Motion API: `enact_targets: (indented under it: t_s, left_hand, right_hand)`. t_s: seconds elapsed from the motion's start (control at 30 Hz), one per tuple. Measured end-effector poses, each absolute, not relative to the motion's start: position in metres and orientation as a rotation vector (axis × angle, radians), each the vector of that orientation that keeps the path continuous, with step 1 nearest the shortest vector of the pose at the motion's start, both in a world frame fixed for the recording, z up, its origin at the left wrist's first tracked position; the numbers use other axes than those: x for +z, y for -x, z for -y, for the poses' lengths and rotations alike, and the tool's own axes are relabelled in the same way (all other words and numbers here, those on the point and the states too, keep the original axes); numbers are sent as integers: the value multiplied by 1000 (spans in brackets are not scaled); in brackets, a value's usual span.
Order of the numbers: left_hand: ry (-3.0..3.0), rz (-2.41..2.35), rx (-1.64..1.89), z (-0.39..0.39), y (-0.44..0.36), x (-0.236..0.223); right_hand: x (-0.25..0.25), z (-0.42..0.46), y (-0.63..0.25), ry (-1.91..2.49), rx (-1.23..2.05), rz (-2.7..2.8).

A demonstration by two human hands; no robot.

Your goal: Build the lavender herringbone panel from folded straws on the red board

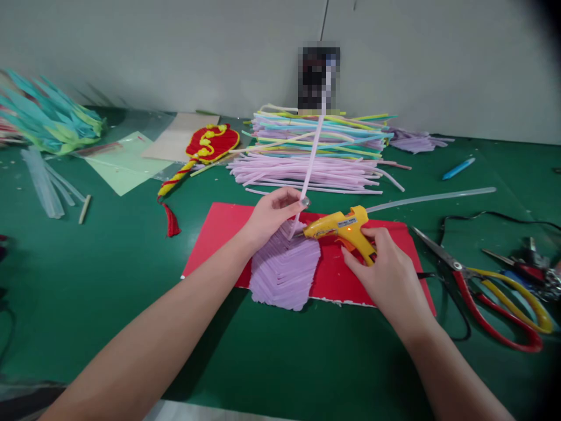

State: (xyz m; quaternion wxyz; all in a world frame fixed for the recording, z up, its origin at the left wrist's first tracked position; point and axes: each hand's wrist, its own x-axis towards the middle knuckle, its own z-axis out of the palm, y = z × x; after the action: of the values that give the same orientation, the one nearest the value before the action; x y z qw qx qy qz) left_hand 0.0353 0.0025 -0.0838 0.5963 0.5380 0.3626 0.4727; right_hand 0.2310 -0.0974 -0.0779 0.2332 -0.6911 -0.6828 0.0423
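Observation:
Between thumb and fingers, my left hand (278, 211) pinches a long pale pink pipe cleaner (314, 153), which stands up steeply. Its lower end meets a lilac panel (284, 272) made of pipe cleaners laid in a V pattern. My right hand (385, 266) grips a yellow hot glue gun (346, 227) by its handle. The gun's nozzle points left, at the foot of the pipe cleaner; whether it touches is hard to tell. A clear glue stick (432, 199) sticks out of the gun's back. Under the panel lies a red board (342, 275).
Bundled pipe cleaners (307, 172) lie behind the board. Large scissors (486, 292) and pliers (521, 266) are at right, with a black cord (467, 333) nearby. A red-and-yellow fan-shaped craft (210, 143), spare glue sticks (44, 184) and a blue pen (459, 168) lie farther out.

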Motion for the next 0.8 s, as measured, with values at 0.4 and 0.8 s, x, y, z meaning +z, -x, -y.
enact_targets:
  t_s: [0.4,0.8]
  left_hand:
    - [-1224,-836,1101,-3,-35,-86]
    - [-1244,-847,1089,-2,-35,-85]
  right_hand:
    - [-78,98,-235,1836,150,1873]
    - [-76,99,-236,1834,191,1884]
